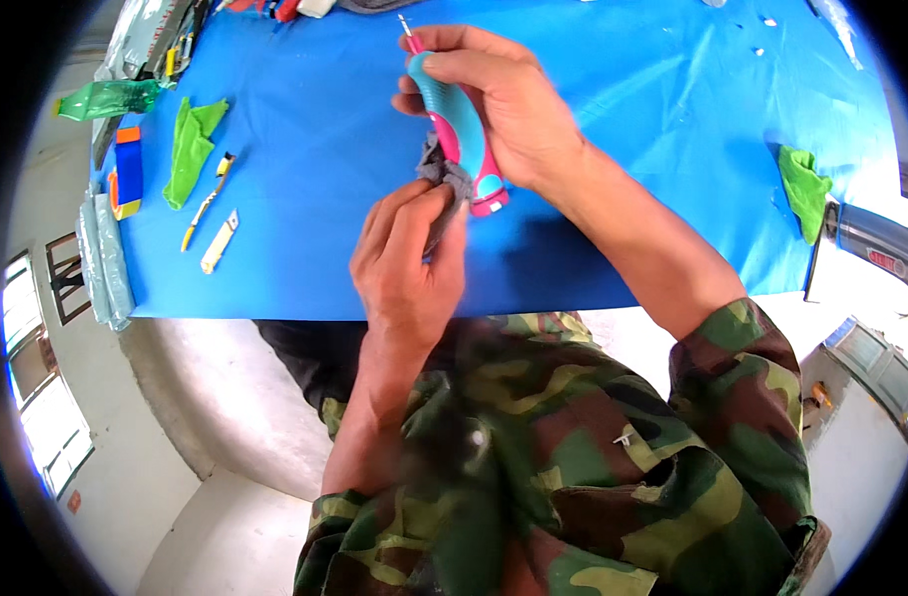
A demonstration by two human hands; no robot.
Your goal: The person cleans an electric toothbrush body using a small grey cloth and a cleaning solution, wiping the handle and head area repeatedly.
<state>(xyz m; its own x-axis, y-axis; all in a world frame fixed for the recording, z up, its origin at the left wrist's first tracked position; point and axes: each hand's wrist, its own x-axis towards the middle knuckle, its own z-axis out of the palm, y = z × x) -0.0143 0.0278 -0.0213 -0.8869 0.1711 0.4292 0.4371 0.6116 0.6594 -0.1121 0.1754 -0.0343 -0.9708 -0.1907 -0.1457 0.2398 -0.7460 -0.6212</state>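
Observation:
My right hand (503,99) grips a turquoise-and-pink electric toothbrush handle (457,124) near its upper end. A thin metal shaft with no brush head points up and away from me. In my left hand (409,248), a crumpled grey cloth (444,179) is pinched between thumb and fingers. The cloth touches the lower left side of the handle, close to its pink base. Both hands are raised over the blue-covered table (315,248), near its front edge. Part of the cloth is hidden behind my left fingers.
On the left lie a green cloth (191,149), a toothbrush (209,199), a utility knife (220,241), a blue-and-orange tape roll (128,171) and a green plastic bottle (106,99). Another green cloth (804,191) hangs near the right edge, beside a dark cylinder (874,238).

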